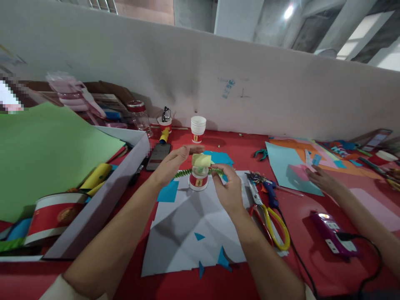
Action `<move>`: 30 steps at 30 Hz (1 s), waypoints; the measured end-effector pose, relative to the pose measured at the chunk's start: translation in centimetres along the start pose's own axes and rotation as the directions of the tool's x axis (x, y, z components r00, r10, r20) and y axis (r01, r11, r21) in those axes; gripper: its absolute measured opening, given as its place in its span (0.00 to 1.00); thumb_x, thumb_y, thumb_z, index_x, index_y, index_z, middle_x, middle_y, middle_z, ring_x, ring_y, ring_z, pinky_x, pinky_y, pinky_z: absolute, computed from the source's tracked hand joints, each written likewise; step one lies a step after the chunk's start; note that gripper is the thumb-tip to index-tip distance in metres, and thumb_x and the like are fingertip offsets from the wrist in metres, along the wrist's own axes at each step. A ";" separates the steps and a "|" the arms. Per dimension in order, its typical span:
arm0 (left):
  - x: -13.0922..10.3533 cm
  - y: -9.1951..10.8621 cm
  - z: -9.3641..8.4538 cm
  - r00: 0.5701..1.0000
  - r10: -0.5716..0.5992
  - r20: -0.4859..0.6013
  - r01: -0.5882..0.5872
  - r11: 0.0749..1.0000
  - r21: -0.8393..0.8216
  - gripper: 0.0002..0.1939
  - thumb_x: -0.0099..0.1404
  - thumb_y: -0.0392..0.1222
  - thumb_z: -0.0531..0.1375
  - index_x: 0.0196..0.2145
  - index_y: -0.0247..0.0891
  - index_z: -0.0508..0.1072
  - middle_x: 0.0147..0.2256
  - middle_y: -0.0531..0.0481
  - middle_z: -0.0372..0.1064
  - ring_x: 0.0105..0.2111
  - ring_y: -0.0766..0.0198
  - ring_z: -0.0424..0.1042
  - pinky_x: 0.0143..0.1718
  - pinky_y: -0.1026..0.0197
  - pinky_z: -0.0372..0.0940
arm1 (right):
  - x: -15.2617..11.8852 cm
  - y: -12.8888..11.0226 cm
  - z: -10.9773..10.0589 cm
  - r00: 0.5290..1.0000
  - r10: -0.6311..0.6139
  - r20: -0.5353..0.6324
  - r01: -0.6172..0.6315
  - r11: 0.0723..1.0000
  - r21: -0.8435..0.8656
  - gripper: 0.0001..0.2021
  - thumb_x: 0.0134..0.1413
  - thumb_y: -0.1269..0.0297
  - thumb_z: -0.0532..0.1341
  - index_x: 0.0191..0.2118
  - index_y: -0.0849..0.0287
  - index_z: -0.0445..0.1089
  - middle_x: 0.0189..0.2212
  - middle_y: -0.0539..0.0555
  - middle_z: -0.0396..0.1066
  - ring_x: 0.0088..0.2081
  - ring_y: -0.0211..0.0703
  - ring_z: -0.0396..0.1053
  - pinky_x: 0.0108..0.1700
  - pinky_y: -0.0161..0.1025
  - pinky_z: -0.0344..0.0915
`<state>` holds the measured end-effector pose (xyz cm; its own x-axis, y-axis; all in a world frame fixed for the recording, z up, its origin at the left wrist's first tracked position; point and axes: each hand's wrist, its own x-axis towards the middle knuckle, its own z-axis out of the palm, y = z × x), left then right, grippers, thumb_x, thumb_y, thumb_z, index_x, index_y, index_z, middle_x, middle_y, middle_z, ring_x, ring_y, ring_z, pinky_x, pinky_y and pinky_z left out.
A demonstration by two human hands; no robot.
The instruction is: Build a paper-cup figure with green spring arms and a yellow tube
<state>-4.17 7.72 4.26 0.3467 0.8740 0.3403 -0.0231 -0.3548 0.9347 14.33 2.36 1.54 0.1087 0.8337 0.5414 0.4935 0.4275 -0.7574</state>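
Observation:
An upside-down red-and-white paper cup [198,181] stands on a white sheet [200,221], with a clear rounded piece on top. Over that lies a small yellow paper piece [201,160]. Green pleated paper strips [183,173] stick out from both sides of the cup. My left hand [178,161] is open, its fingers stretched flat beside and just above the yellow paper. On the other side, my right hand [227,185] curls its thumb and index finger around the right green strip, close to the cup. Its other fingers are partly hidden.
Scissors [276,227] and a blue glue gun [270,193] lie to the right. A co-worker's hand [321,180] is over light-blue paper [287,168]. Further stand a purple device [334,235], stacked cups [198,128], a phone [158,156] and a white box [125,179].

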 end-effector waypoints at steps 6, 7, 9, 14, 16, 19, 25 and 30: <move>0.2 0.3 0.1 1.000 -0.015 -0.019 0.016 0.999 0.049 0.33 0.69 0.64 0.44 0.52 0.39 0.75 0.53 0.42 0.73 0.55 0.53 0.69 0.60 0.49 0.59 | 0.0 0.0 0.0 1.000 0.005 -0.010 -0.006 1.000 -0.007 0.09 0.56 0.69 0.57 0.38 0.54 0.74 0.38 0.55 0.77 0.45 0.49 0.72 0.50 0.46 0.66; 0.2 0.4 0.1 1.000 -0.018 -0.023 0.019 0.999 0.049 0.33 0.69 0.64 0.44 0.52 0.39 0.75 0.53 0.41 0.73 0.55 0.52 0.69 0.60 0.49 0.59 | 0.0 0.0 -0.1 1.000 0.009 -0.012 -0.009 1.000 -0.008 0.09 0.56 0.69 0.57 0.39 0.55 0.74 0.39 0.55 0.77 0.45 0.49 0.72 0.50 0.46 0.66; 0.4 0.4 0.1 1.000 -0.017 -0.024 0.018 0.999 0.038 0.33 0.69 0.65 0.43 0.51 0.40 0.75 0.53 0.41 0.73 0.55 0.53 0.69 0.60 0.50 0.59 | 0.0 -0.1 -0.1 1.000 0.021 -0.013 -0.021 1.000 -0.004 0.09 0.56 0.69 0.57 0.40 0.55 0.74 0.39 0.56 0.77 0.45 0.49 0.72 0.50 0.46 0.66; 0.6 0.6 0.1 0.999 -0.029 0.017 0.028 0.998 0.057 0.27 0.64 0.64 0.55 0.49 0.42 0.76 0.52 0.42 0.74 0.54 0.52 0.70 0.57 0.51 0.62 | 0.1 -0.1 -0.1 0.999 0.037 -0.006 -0.037 0.999 0.002 0.09 0.56 0.68 0.57 0.40 0.55 0.74 0.40 0.55 0.78 0.45 0.49 0.72 0.49 0.46 0.66; 0.6 0.5 0.2 0.998 -0.044 0.036 0.039 0.989 0.142 0.26 0.57 0.57 0.65 0.50 0.42 0.75 0.52 0.42 0.74 0.54 0.51 0.71 0.56 0.50 0.63 | 0.1 0.0 -0.1 0.999 0.031 0.006 -0.031 1.000 -0.001 0.09 0.56 0.68 0.57 0.40 0.55 0.74 0.40 0.55 0.78 0.46 0.49 0.72 0.50 0.46 0.66; 0.9 0.2 0.4 0.999 -0.038 0.011 0.035 0.971 0.236 0.24 0.53 0.49 0.68 0.48 0.42 0.76 0.50 0.44 0.75 0.52 0.51 0.72 0.55 0.50 0.64 | 0.2 0.0 0.0 0.999 0.032 0.017 -0.032 0.999 0.004 0.09 0.56 0.68 0.58 0.40 0.55 0.74 0.40 0.55 0.78 0.46 0.49 0.72 0.50 0.46 0.66; 2.6 1.4 0.3 0.955 -0.041 -0.292 0.124 0.955 0.269 0.06 0.55 0.44 0.63 0.28 0.40 0.77 0.29 0.49 0.77 0.33 0.55 0.75 0.42 0.52 0.69 | 0.4 0.1 -0.7 0.990 0.064 -0.122 -0.056 0.996 0.062 0.07 0.58 0.64 0.58 0.39 0.56 0.73 0.39 0.56 0.77 0.45 0.48 0.73 0.50 0.47 0.67; 1.5 4.1 0.5 0.919 0.021 -0.394 0.098 0.955 0.280 0.06 0.58 0.44 0.61 0.27 0.42 0.76 0.25 0.51 0.74 0.29 0.58 0.72 0.34 0.56 0.68 | 2.4 1.5 -3.7 0.963 0.110 -0.244 -0.104 0.994 0.040 0.09 0.60 0.63 0.56 0.41 0.58 0.72 0.37 0.57 0.78 0.40 0.47 0.75 0.45 0.45 0.70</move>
<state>-3.26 7.37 8.51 -0.0515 0.9264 0.3730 0.2742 -0.3461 0.8973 18.50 3.69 3.07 0.3698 0.7650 0.5272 0.4447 0.3525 -0.8234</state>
